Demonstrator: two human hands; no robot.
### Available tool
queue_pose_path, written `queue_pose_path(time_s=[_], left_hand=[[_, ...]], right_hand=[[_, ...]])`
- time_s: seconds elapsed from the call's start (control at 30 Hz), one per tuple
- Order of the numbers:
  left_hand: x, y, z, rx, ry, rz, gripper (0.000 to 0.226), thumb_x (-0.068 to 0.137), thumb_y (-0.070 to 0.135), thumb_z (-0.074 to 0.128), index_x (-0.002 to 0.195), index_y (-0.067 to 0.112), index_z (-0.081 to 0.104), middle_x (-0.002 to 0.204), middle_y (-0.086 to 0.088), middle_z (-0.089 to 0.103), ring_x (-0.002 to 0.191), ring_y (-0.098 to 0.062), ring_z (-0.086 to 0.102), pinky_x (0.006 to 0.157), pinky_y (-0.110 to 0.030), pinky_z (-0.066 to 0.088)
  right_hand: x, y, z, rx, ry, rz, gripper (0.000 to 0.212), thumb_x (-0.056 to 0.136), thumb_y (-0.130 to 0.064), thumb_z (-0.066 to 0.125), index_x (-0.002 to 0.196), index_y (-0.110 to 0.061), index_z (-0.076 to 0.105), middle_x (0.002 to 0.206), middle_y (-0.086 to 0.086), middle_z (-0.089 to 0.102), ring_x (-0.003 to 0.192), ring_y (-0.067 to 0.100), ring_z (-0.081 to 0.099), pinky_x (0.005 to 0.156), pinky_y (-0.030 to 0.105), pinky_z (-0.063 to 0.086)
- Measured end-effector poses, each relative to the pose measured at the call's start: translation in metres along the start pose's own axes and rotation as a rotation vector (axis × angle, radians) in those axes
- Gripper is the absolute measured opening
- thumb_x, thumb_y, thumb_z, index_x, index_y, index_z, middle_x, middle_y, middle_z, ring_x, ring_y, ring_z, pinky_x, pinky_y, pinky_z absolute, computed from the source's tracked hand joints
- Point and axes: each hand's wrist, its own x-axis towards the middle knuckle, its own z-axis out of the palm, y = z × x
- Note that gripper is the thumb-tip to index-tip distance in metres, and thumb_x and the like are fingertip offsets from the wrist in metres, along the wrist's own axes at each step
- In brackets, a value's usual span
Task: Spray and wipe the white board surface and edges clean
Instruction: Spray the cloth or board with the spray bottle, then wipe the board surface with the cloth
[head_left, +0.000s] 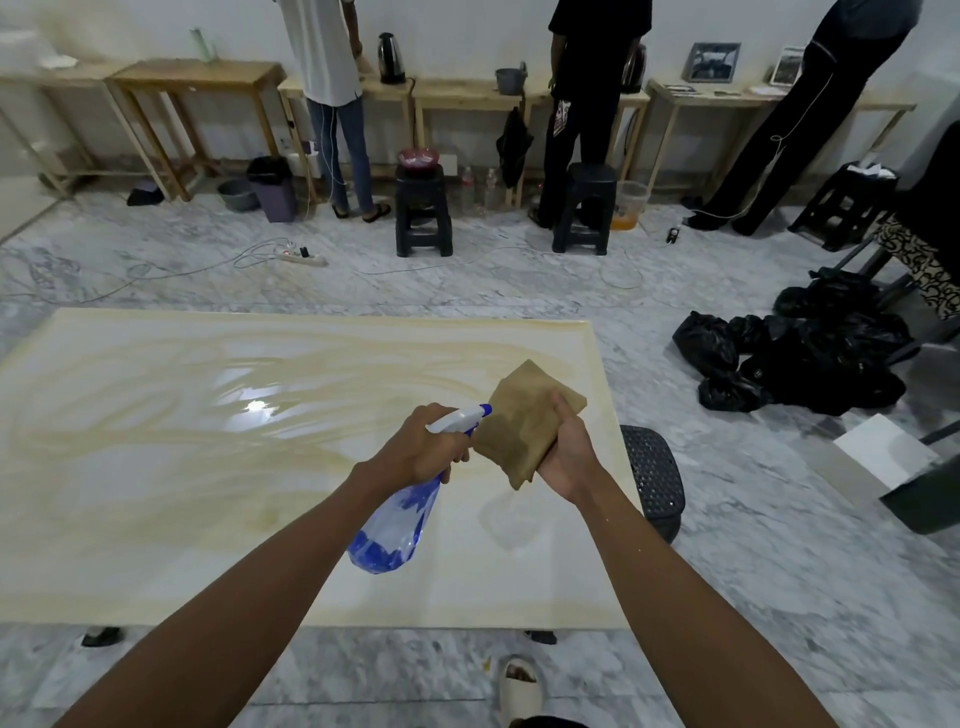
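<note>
A large white board (156, 519) lies flat in front of me, smeared with tan streaks and glossy with a light glare. My left hand (421, 447) grips a clear spray bottle (395, 525) with blue liquid; its white and blue nozzle points right at a folded tan cloth (519, 421). My right hand (566, 457) holds that cloth up above the board's right part, close to the nozzle.
A dark perforated stool (654, 478) stands at the board's right edge. Black bags (800, 364) lie on the marble floor to the right. Three people stand at wooden benches (192, 78) along the far wall, with black stools (423, 213), buckets and a power strip (301, 254) nearby.
</note>
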Motion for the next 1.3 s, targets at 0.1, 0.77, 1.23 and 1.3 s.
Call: queue_pose_path(time_s=[0.1, 0.77, 1.23, 1.3], left_hand=[[0.0, 0.002, 0.0, 0.038, -0.012, -0.038, 0.026, 0.077, 0.022, 0.053, 0.061, 0.002, 0.06, 0.053, -0.008, 0.063, 0.045, -0.031, 0.059, 0.059, -0.03, 0.049], [0.102, -0.003, 0.019, -0.006, 0.007, -0.174, 0.025, 0.073, 0.016, 0.056, 0.06, -0.005, 0.06, 0.05, -0.01, 0.057, 0.044, -0.03, 0.054, 0.053, -0.03, 0.046], [0.227, 0.013, 0.016, -0.256, 0.189, -0.267, 0.035, 0.081, 0.026, 0.056, 0.084, -0.008, 0.067, 0.086, -0.028, 0.071, 0.041, -0.023, 0.051, 0.046, -0.029, 0.047], [0.241, 0.01, 0.013, -0.288, 0.226, -0.26, 0.025, 0.09, 0.014, 0.057, 0.086, -0.008, 0.068, 0.088, -0.029, 0.072, 0.04, -0.02, 0.05, 0.045, -0.029, 0.047]], right_hand=[[-0.002, 0.003, 0.003, 0.024, -0.009, -0.003, 0.058, 0.102, -0.054, 0.037, 0.133, -0.009, 0.056, 0.127, 0.017, 0.066, 0.123, 0.031, 0.06, 0.107, 0.051, 0.043], [0.087, -0.031, -0.026, 0.083, 0.046, 0.078, 0.06, 0.098, -0.055, 0.042, 0.133, -0.008, 0.057, 0.129, 0.018, 0.064, 0.124, 0.032, 0.059, 0.111, 0.053, 0.039], [0.237, -0.082, -0.09, -1.245, 0.181, -0.12, 0.029, 0.104, -0.016, 0.042, 0.111, 0.006, 0.059, 0.103, 0.026, 0.066, 0.102, 0.044, 0.063, 0.078, 0.049, 0.05], [0.278, -0.1, -0.093, -1.627, 0.237, -0.332, 0.035, 0.099, -0.005, 0.044, 0.133, 0.004, 0.048, 0.125, 0.025, 0.061, 0.113, 0.041, 0.059, 0.094, 0.051, 0.046]])
